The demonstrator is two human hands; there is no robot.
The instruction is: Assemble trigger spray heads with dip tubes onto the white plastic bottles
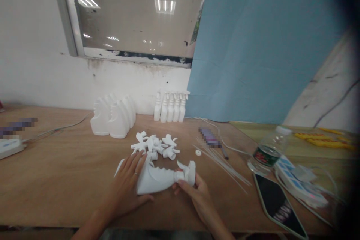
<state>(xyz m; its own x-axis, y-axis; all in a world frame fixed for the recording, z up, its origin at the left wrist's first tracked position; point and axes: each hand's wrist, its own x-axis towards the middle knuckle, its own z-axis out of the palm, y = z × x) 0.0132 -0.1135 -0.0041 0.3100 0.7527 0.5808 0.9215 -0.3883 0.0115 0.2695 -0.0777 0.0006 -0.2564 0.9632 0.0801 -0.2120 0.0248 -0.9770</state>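
Observation:
A white spray bottle [154,180] lies on its side at the front of the table, its neck pointing right. My left hand [128,180] is laid over the base end, fingers across the body and thumb along the near side. At the neck, my right hand [194,193] grips the white trigger head [189,174], which sits on the bottle's mouth; some of its fingertips are hidden behind the neck. Just beyond the bottle is a loose pile of white trigger heads [157,145].
White bottles without heads [112,118] stand at the back left, and bottles with trigger heads [170,108] stand by the wall. Thin plastic tubes [225,165] and a small white ring [198,153] lie to the right, near a water bottle [267,153], a phone [278,204] and a power strip [302,183].

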